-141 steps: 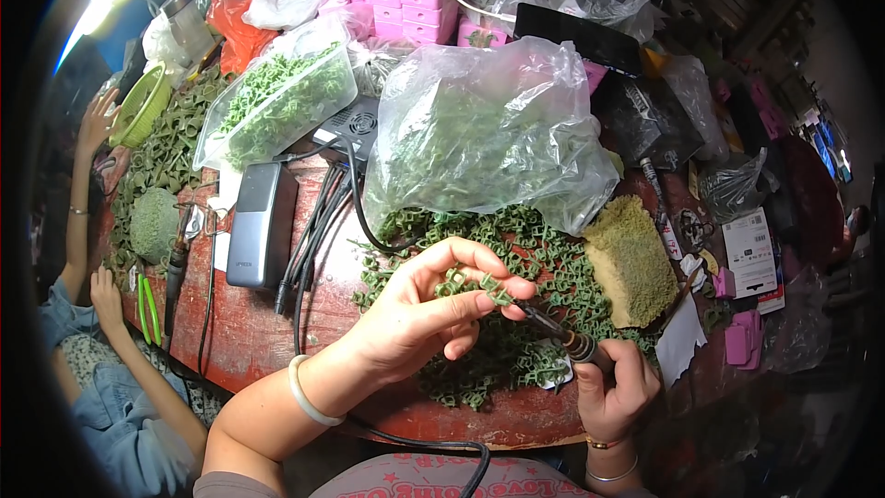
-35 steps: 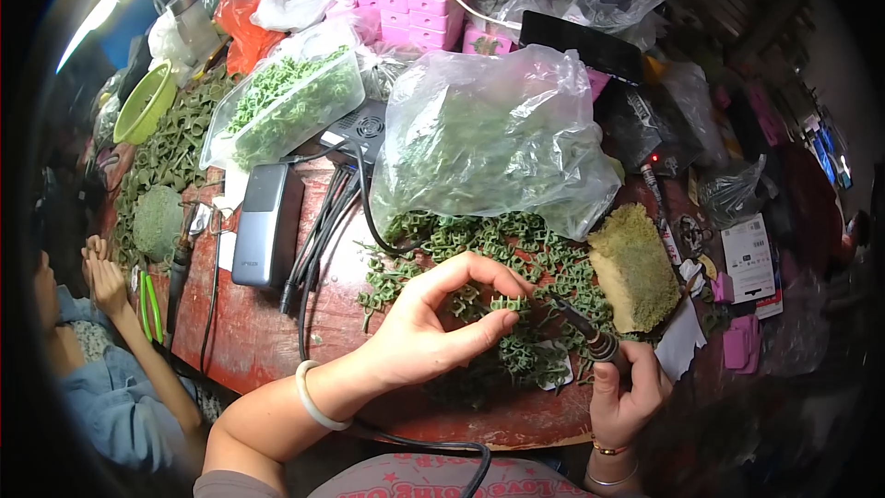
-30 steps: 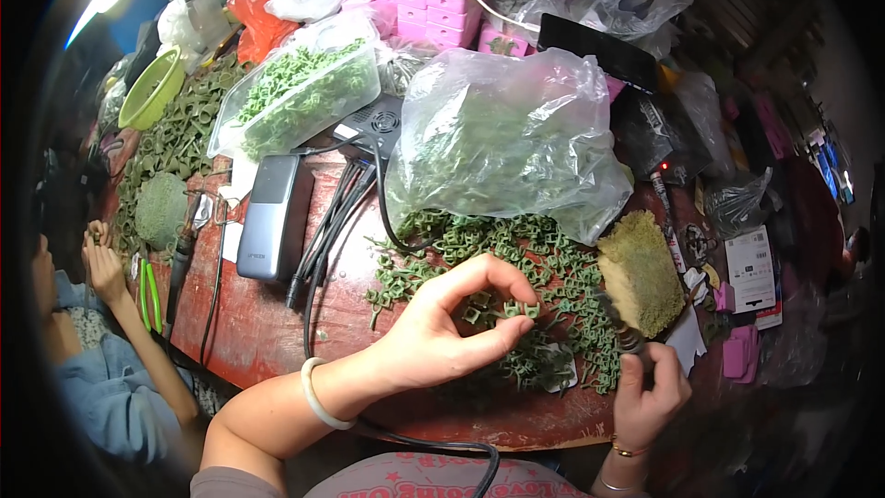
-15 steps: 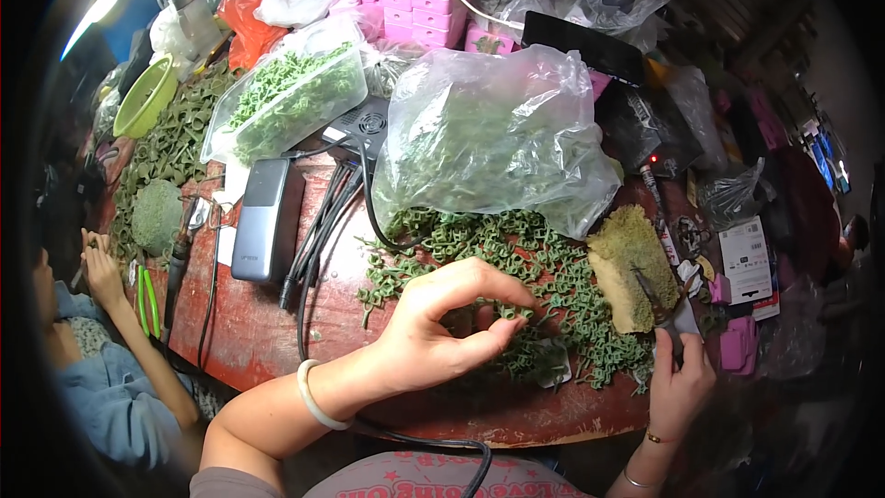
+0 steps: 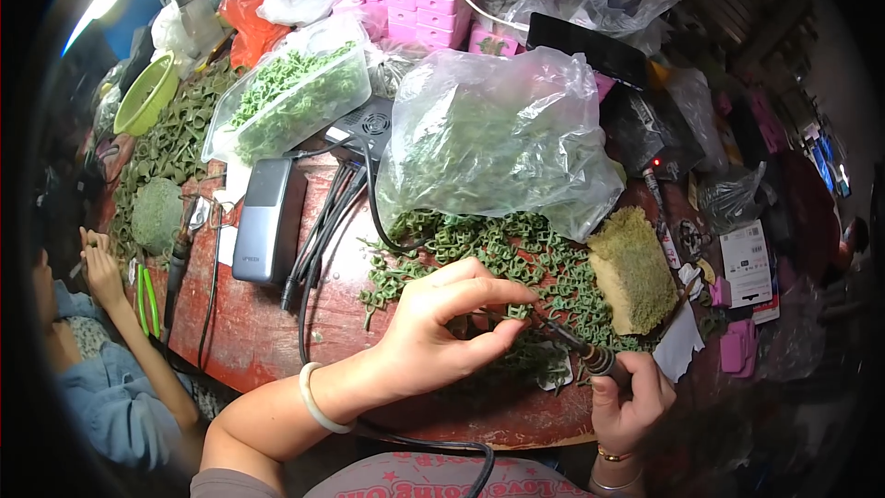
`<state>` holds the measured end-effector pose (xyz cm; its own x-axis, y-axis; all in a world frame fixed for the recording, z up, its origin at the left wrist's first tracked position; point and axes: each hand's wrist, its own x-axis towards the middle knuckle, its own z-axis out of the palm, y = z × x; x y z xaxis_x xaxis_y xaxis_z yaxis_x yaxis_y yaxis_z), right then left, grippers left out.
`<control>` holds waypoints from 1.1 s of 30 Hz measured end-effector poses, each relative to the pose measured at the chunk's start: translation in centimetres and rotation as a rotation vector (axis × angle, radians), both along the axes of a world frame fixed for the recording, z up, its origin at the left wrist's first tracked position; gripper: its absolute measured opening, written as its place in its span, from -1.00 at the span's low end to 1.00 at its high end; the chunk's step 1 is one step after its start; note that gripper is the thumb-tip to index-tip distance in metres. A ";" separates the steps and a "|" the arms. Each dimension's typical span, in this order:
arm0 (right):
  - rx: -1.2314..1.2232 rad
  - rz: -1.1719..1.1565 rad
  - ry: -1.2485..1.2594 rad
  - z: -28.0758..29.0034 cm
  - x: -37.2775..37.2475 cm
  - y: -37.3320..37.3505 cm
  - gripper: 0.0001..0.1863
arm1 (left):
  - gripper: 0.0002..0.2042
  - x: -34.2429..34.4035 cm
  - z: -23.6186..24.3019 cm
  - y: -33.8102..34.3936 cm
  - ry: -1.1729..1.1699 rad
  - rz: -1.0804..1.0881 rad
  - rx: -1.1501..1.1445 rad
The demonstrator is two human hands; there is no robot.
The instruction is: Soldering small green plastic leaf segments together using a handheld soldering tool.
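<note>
Tool (image 5: 601, 361) back at the green bit (image 5: 518, 312)

The tool is off the sponge (image 5: 636, 272) again, its tip near the bit; so work on it seems on again; the left hand (image 5: 438, 325) pinches the bit, thumb and finger, over the pile (image 5: 466, 242); the right hand (image 5: 638, 397) curls around the tool.
</note>
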<state>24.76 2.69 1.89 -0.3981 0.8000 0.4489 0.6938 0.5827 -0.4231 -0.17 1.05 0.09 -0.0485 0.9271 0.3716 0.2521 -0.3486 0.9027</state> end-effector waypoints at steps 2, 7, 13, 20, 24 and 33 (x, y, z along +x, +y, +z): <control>-0.005 0.024 -0.014 -0.3 0.0 0.0 -0.55 | -0.74 0.2 -0.1 0.0 -0.014 0.003 -0.001; -0.009 0.051 -0.042 -0.4 -0.5 0.0 -0.57 | -0.73 0.2 -0.1 -0.1 -0.008 0.019 0.012; -0.022 0.036 -0.059 -0.7 -0.5 0.2 -0.58 | -0.75 0.2 -0.2 0.0 0.012 0.027 0.004; -0.018 0.056 -0.058 -0.9 -0.4 0.4 -0.58 | -0.75 0.2 -0.3 0.1 0.002 0.020 0.013; -0.028 0.055 -0.055 -1.1 -0.5 0.4 -0.58 | -0.76 0.2 -0.4 0.0 0.000 0.027 0.009; -0.138 -0.086 0.280 -0.4 0.0 0.4 -0.55 | -0.78 0.1 0.1 0.0 -0.050 -0.031 -0.049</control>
